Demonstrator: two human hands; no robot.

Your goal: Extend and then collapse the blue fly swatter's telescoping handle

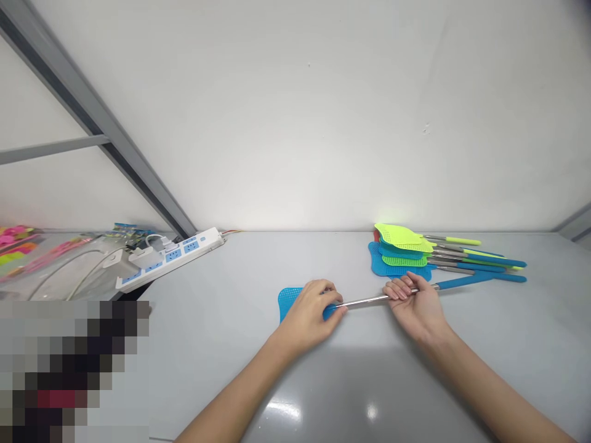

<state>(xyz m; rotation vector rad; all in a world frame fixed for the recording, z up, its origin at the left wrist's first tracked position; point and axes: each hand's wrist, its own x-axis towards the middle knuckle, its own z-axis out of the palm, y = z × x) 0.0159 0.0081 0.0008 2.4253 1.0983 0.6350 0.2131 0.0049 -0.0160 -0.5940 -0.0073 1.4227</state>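
Note:
A blue fly swatter (pixel 364 301) with a metal shaft lies across both hands, just above or on the grey table. My left hand (pixel 311 311) is closed around the base of its blue mesh head and covers much of that head. Farther right, my right hand (pixel 414 303), palm turned up, has its fingers wrapped round the shaft near the blue grip. The grip's end points right, overlapping the handles of a pile of fly swatters (pixel 401 239) in yellow, green and blue behind my right hand.
A white power strip (pixel 173 258) with plugs and cables lies at the table's left edge. Beyond it are bagged pink and yellow items (pixel 28 252) on another surface. A white wall (pixel 323 123) stands behind the table, with a grey metal frame (pixel 133 166) at left.

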